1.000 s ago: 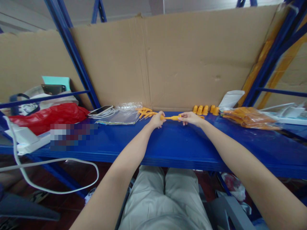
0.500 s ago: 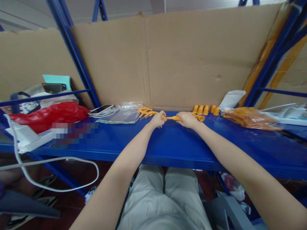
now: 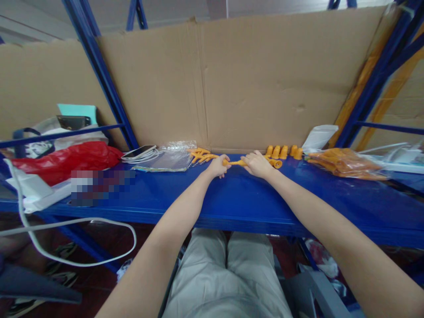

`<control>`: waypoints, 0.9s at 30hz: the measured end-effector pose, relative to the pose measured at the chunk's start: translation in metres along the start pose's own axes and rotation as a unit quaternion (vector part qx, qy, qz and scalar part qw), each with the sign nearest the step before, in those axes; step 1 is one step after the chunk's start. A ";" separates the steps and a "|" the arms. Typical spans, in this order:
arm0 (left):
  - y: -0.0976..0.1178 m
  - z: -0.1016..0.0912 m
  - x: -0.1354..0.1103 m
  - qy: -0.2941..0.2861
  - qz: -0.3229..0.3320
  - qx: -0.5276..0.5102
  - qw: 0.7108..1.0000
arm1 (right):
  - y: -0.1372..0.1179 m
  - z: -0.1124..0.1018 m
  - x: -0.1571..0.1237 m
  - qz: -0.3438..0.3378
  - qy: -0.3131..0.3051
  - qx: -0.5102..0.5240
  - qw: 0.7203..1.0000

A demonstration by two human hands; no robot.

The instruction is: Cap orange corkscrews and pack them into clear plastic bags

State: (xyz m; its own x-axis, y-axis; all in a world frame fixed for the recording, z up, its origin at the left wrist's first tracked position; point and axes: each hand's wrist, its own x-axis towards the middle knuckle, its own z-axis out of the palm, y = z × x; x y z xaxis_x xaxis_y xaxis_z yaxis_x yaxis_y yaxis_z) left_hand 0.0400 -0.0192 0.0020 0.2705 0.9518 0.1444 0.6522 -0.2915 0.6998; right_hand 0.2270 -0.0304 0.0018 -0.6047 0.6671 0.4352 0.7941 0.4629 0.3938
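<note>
An orange plastic rod [image 3: 236, 163] lies across the back of the blue shelf [image 3: 232, 198], and both my hands grip it. My left hand [image 3: 217, 165] is closed around its left end, next to a pile of orange claw-shaped pieces [image 3: 200, 155]. My right hand [image 3: 255, 163] is closed around the rod's right part, with an orange cap [image 3: 276, 164] just beyond its fingers. A row of several orange caps [image 3: 284, 152] stands against the cardboard behind my right hand.
A cardboard wall [image 3: 248, 84] backs the shelf. A clear plastic bag [image 3: 168, 159] and a phone with white cable [image 3: 139, 153] lie left. A red bag [image 3: 66, 161] sits far left. A bag of orange parts [image 3: 344, 162] lies right. Blue uprights [image 3: 99, 70] frame the bay.
My right hand has slid left along the orange rod, closing the gap to my left hand. My left hand has stayed put.
</note>
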 end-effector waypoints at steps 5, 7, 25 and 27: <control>0.000 -0.001 -0.001 -0.001 0.010 0.018 1.000 | -0.001 -0.005 -0.002 0.013 -0.019 0.052 0.998; 0.000 -0.002 -0.002 0.003 0.015 0.024 1.000 | -0.002 -0.010 -0.002 0.022 -0.037 0.072 0.996; 0.001 -0.002 0.003 -0.005 0.008 -0.146 0.989 | -0.012 -0.024 0.003 0.119 -0.122 -0.056 0.984; 0.000 -0.003 0.004 -0.048 0.003 -0.181 0.982 | -0.012 -0.024 0.004 0.125 -0.113 -0.067 0.983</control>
State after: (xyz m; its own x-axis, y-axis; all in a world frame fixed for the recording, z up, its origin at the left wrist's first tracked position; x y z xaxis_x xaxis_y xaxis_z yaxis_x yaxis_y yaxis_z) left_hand 0.0390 -0.0149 0.0046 0.3505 0.9318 0.0948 0.3612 -0.2279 0.9042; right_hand 0.2136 -0.0477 0.0184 -0.3502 0.8698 0.3477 0.8920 0.1964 0.4070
